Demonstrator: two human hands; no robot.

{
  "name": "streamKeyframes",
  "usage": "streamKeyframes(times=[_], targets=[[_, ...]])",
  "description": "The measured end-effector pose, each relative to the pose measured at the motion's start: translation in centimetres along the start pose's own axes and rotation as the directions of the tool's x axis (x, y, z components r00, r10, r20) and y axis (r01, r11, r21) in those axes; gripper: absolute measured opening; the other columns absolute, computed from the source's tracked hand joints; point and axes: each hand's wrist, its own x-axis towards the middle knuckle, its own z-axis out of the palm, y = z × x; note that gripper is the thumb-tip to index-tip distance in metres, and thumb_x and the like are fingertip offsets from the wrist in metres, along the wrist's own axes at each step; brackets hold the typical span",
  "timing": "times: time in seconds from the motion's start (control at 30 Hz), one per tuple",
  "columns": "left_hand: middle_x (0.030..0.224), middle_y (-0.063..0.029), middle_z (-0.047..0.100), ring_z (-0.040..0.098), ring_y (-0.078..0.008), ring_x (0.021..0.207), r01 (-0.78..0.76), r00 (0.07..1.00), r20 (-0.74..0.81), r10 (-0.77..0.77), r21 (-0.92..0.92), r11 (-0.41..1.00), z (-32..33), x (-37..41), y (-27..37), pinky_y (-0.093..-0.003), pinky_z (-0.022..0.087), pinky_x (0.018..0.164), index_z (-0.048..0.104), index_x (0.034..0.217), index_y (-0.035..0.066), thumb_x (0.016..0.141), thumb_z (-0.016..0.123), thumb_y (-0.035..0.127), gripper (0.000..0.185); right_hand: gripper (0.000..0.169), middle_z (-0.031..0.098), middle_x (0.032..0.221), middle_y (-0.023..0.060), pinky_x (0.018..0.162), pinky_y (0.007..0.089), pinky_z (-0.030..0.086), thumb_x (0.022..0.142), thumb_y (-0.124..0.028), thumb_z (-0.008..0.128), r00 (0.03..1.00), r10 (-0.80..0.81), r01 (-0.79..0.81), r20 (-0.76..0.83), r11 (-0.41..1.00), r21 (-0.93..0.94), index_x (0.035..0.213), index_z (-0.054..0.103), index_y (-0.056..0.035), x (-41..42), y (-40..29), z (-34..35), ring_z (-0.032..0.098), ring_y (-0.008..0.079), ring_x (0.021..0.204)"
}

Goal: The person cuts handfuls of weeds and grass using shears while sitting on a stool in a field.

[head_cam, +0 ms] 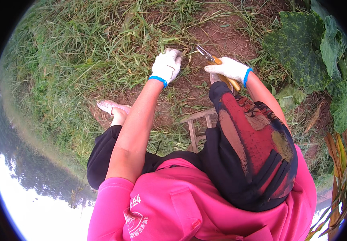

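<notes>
My left hand [167, 67], in a white knitted glove with a blue cuff, is closed on a thin green grass stem [189, 54] above the cut grass. To its right my right hand [229, 69], gloved the same way, holds a pair of pruning shears [214, 59] with orange-yellow handles. The metal blades point up and left, and their tips are at or close to the stem's right end; whether they touch it I cannot tell. One handle sticks out below the right palm.
Cut grass [101, 48] lies thick at the left and top. Bare reddish soil [221, 34] shows beyond the shears. Large green leaves [297, 48] and dry stalks [338, 162] stand at the right. A small wooden stool [192, 135] is between my legs.
</notes>
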Motion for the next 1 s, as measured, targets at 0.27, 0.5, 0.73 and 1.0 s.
streamKeyframes(times=[0.27, 0.5, 0.73, 1.0], targets=[[0.118, -0.0258, 0.064, 0.064, -0.0408, 0.106, 0.197, 0.929, 0.306, -0.209, 0.07, 0.978, 0.3, 1.6, 2.0, -0.0474, 0.051, 0.093, 0.052, 0.13, 0.006, 0.088, 0.062, 0.035, 0.052, 0.064, 0.062, 0.066, 0.0066, 0.057, 0.0329, 0.048, 0.076, -0.068, 0.07, 0.988, 0.14, -0.145, 0.068, 0.987, 0.074, 0.074, 0.065, -0.0036, -0.6, -1.6, -1.4, 0.059, 0.0163, 0.061], [0.131, -0.0213, 0.061, 0.058, -0.0297, 0.121, 0.551, 0.809, 0.508, -0.296, -0.482, 0.681, 2.8, 2.8, -2.1, -0.0374, 0.044, 0.103, 0.049, 0.138, -0.006, 0.086, 0.071, 0.035, 0.07, 0.065, 0.068, 0.072, 0.0119, 0.061, 0.034, 0.055, 0.075, -0.067, 0.071, 0.974, 0.147, -0.166, 0.171, 0.981, 0.099, 0.078, 0.068, -0.0022, 2.5, -1.4, -0.2, 0.068, 0.0227, 0.065], [0.134, -0.0249, 0.057, 0.056, -0.0334, 0.125, 0.421, 0.85, 0.442, -0.287, -0.242, 0.874, 1.7, 3.1, -1.1, -0.0365, 0.043, 0.104, 0.048, 0.137, -0.008, 0.09, 0.065, 0.038, 0.068, 0.057, 0.067, 0.069, 0.0117, 0.055, 0.0344, 0.054, 0.076, -0.061, 0.074, 0.979, 0.149, -0.155, 0.14, 0.987, 0.035, 0.073, 0.065, -0.0041, 3.2, -3.3, -0.2, 0.066, 0.0215, 0.06], [0.12, -0.0213, 0.066, 0.062, -0.0366, 0.113, 0.198, 0.901, 0.373, -0.221, 0.099, 0.975, 0.8, 1.4, -0.2, -0.0398, 0.047, 0.098, 0.061, 0.125, 0.002, 0.092, 0.058, 0.043, 0.052, 0.063, 0.064, 0.063, 0.0126, 0.063, 0.0383, 0.05, 0.079, -0.064, 0.067, 0.997, -0.051, 0.032, -0.066, 0.966, -0.255, 0.062, 0.064, -0.0028, 1.9, -2.3, 0.4, 0.062, 0.0249, 0.06]])
